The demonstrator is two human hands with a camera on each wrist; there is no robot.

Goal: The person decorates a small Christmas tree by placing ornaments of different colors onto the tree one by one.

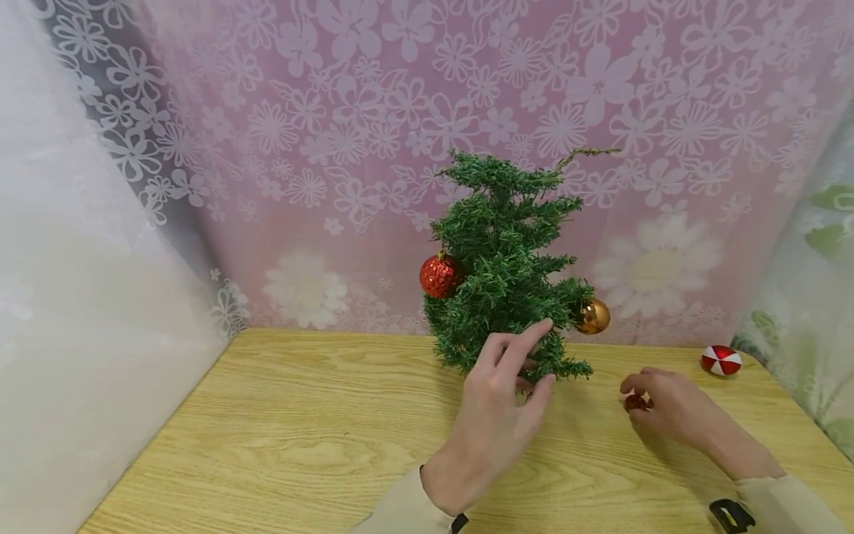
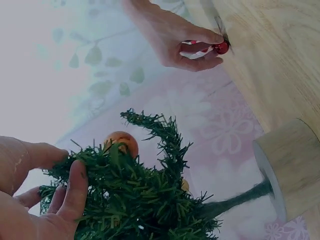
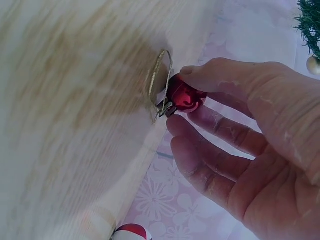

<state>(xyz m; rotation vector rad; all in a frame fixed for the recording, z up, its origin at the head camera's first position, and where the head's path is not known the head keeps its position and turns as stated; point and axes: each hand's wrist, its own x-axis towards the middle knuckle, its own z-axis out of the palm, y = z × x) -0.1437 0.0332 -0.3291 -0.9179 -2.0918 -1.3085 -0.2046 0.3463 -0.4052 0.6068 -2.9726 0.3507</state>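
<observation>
A small green artificial tree (image 1: 503, 274) stands at the table's back, with a red glittery ball (image 1: 440, 276) on its left side and a gold ball (image 1: 592, 317) on its right. My left hand (image 1: 490, 415) is at the lower front branches; in the left wrist view the thumb and fingers lie around green twigs. To the right, my right hand (image 1: 680, 415) pinches a small shiny red ball (image 3: 185, 95) between thumb and fingers, low over the tabletop. A gold loop (image 3: 161, 80) sticks out from the ball's cap.
A red and white striped ornament (image 1: 722, 360) lies near the table's back right corner. The tree has a round wooden base (image 2: 290, 167). Behind the wooden table (image 1: 300, 415) hangs a pink floral curtain (image 1: 373, 148), with pale sheets at both sides.
</observation>
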